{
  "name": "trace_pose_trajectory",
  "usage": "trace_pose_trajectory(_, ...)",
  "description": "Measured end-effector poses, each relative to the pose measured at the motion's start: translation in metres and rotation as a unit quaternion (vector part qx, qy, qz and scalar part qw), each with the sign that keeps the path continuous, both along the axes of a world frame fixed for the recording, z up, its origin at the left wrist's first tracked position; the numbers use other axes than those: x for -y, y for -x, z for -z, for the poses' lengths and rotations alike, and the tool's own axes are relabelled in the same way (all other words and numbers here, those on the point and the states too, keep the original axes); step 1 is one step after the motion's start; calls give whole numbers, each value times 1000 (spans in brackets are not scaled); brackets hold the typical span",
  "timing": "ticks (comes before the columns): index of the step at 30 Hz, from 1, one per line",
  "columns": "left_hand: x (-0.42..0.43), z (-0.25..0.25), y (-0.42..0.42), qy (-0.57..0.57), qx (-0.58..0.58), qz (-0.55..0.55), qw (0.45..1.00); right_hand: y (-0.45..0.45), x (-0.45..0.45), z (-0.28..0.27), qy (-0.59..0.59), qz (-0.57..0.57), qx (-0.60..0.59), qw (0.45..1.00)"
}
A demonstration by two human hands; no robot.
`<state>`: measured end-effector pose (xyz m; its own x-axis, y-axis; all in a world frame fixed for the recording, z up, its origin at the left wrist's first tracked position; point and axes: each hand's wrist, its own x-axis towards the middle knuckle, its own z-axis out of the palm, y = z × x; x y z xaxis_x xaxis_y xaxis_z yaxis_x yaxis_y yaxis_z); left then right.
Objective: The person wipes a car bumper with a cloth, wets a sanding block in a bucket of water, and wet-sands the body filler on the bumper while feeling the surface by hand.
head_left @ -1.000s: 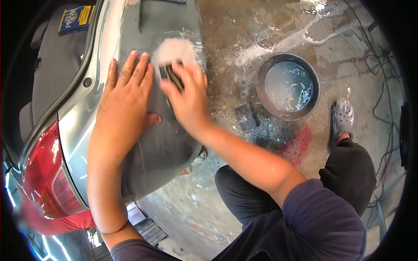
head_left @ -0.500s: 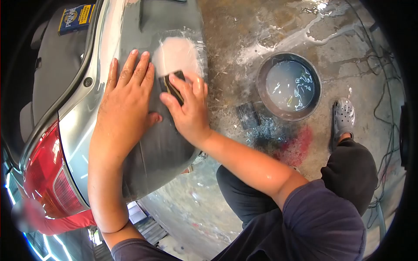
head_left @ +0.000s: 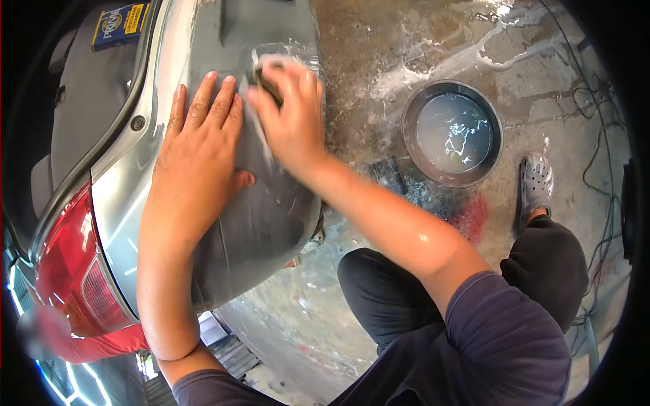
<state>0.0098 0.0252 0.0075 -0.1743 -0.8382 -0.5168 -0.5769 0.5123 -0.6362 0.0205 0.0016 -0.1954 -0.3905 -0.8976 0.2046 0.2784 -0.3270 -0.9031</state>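
Note:
My left hand (head_left: 196, 155) lies flat on the grey car panel (head_left: 237, 250), its fingers spread and pointing up the panel. To its right, my right hand (head_left: 291, 111), somewhat blurred, is closed on a dark sanding block (head_left: 269, 86) and presses it against the panel. The block and hand cover most of the pale patch, so little of that patch shows. Whitish wet streaks run on the surface round the block.
A round basin (head_left: 452, 133) of cloudy water stands on the wet floor. Near it lies a dark flat piece (head_left: 388, 176). Cables (head_left: 602, 169) trail at the right. A blue can (head_left: 120, 26) rests upper left. Another person's red sleeve (head_left: 108, 344) shows lower left.
My right hand has moved up the panel with the block, which now covers the pale patch that showed above it half a second ago. My left hand has stayed nearly in place.

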Motion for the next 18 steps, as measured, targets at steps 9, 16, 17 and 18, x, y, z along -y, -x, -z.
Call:
trace_pose_trajectory(9, 0, 1, 0, -5, -1, 3, 1000, 5, -48, -5, -17, -25, -4, 1000)
trace_pose_trajectory(16, 1, 2, 2, 17, 13, 1, 1000, -1, 37, -3, -69, 2, 15, 997)
trace_pose_trajectory(17, 1, 1, 2, 19, 15, -2, 1000, -4, 13, -2, -46, 16, -5, 999)
trace_pose_trajectory(18, 3, 1, 3, 22, 13, -3, 1000, -1, -16, -4, -33, -1, -6, 999)
